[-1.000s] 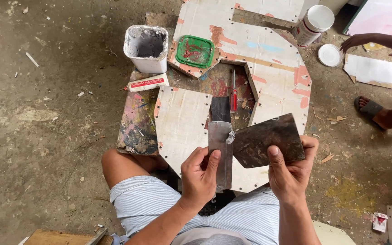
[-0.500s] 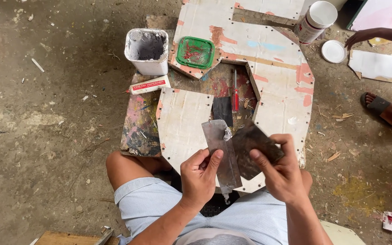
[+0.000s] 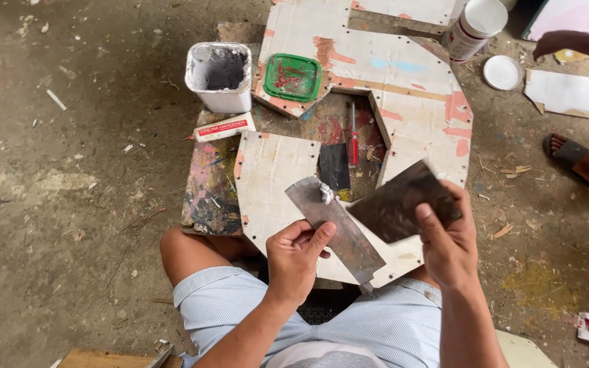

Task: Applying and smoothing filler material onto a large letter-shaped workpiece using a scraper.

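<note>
My left hand (image 3: 296,260) grips a long metal putty blade (image 3: 335,225) that slants up to the left, with a small grey blob of filler near its tip. My right hand (image 3: 448,247) holds a dark, wide scraper plate (image 3: 398,203), its edge meeting the blade's middle. Both are held above my lap and the near edge of a white, paint-stained cut-out panel (image 3: 270,174).
A white square tub of grey filler (image 3: 219,75) and a green lid (image 3: 292,76) sit at the panel's far left. A red screwdriver (image 3: 352,136) lies in the panel's opening. A white jar (image 3: 475,27), a round lid (image 3: 502,71), another person's foot (image 3: 577,158).
The two tools have been drawn apart and tilted: the blade now slants up-left, and the scraper has moved right. The view has shifted slightly.
</note>
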